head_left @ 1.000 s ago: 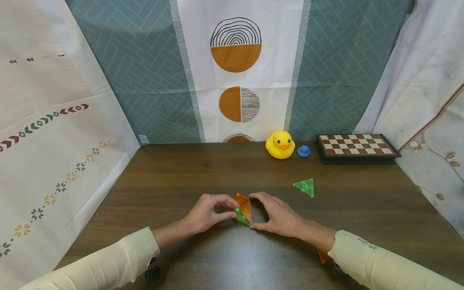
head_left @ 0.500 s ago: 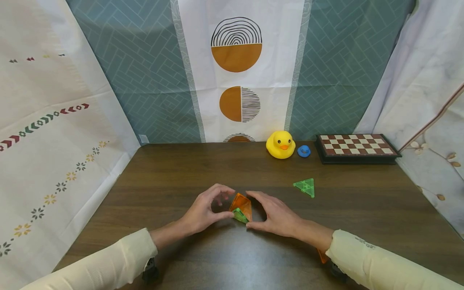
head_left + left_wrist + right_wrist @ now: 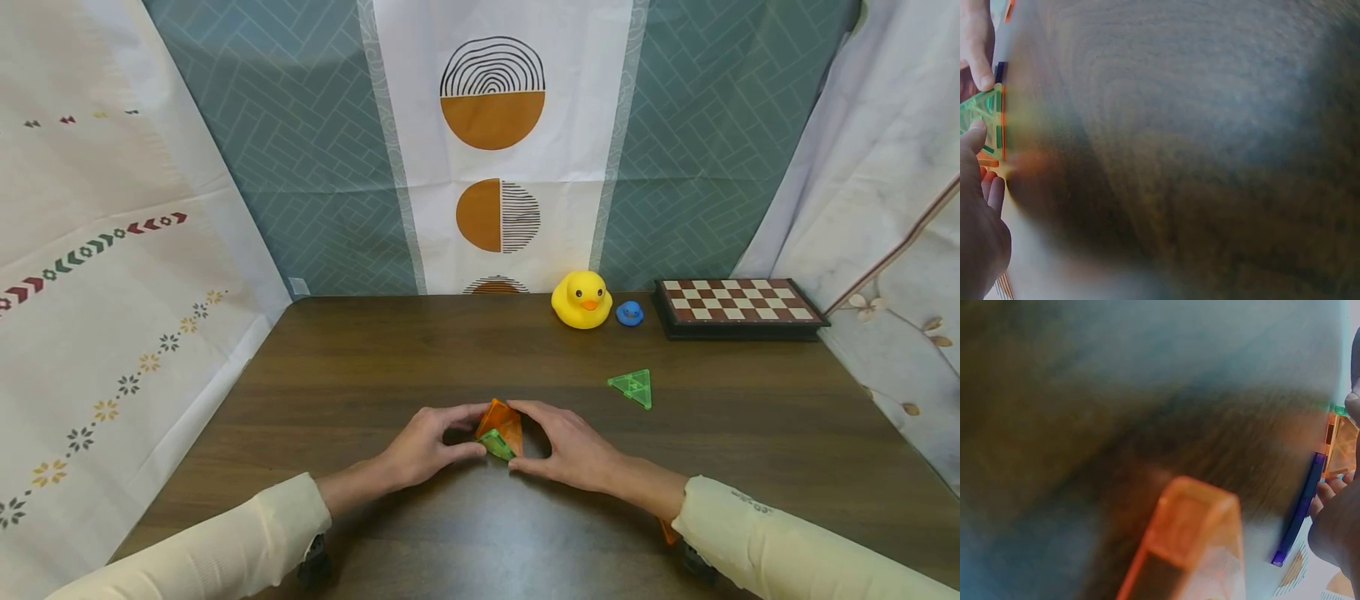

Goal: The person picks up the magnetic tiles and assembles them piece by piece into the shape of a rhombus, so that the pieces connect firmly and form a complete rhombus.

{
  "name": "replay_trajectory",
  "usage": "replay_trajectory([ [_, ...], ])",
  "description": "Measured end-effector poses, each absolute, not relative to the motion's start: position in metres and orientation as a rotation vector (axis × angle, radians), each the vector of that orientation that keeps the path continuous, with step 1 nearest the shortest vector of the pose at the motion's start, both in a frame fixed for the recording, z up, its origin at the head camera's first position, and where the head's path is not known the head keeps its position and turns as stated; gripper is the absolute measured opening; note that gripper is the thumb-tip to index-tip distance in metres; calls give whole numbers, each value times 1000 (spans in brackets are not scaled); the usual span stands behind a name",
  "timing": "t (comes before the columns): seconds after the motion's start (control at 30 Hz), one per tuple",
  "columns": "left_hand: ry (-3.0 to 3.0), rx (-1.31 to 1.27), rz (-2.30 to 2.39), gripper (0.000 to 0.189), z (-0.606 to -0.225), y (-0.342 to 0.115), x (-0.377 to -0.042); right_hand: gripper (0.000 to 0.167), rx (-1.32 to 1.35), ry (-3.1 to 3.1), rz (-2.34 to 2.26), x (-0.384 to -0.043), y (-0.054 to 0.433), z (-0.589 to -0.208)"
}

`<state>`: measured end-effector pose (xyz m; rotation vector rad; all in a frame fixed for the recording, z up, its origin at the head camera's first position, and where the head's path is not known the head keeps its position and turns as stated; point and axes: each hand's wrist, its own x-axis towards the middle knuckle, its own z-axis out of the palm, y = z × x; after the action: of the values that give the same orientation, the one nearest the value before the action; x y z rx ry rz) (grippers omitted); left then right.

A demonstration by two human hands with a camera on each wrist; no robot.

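Observation:
A small folded shape of see-through magnetic tiles is between my hands at the middle of the table, with an orange magnetic tile (image 3: 506, 423) behind and a green triangular magnetic tile (image 3: 497, 445) leaning in front. My left hand (image 3: 422, 447) holds its left side, the index finger at the orange top. In the left wrist view, that thumb lies on the green tile's face (image 3: 991, 122). My right hand (image 3: 573, 446) curves round the right side, index finger at the top and thumb at the lower corner. A purple tile (image 3: 1300, 509) stands by the right fingers in the right wrist view.
Another green triangular tile (image 3: 633, 387) lies flat beyond my right hand. An orange tile (image 3: 667, 531) is partly hidden under my right forearm. At the back stand a yellow duck (image 3: 582, 300), a small blue duck (image 3: 629, 313) and a checkered game board (image 3: 741, 308).
The left hand let its fingers open away from the tiles, then brought them back to the orange tile's top. The green tile now leans closer against the orange one. The right hand shifted slightly left.

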<state>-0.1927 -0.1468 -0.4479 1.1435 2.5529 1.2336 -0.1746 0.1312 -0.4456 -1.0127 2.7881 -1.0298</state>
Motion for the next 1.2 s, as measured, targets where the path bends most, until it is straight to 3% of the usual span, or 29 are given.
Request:
replay_trajectory([
  [0.73,2611,1073,1203,51,-449,-142,-192,75,-1012,2795,-1056,-176,131,-448],
  [1.2,2615,1091,1200,47,-450,-141,-192,80,-1049,2794,-1048,-176,133,-448],
])
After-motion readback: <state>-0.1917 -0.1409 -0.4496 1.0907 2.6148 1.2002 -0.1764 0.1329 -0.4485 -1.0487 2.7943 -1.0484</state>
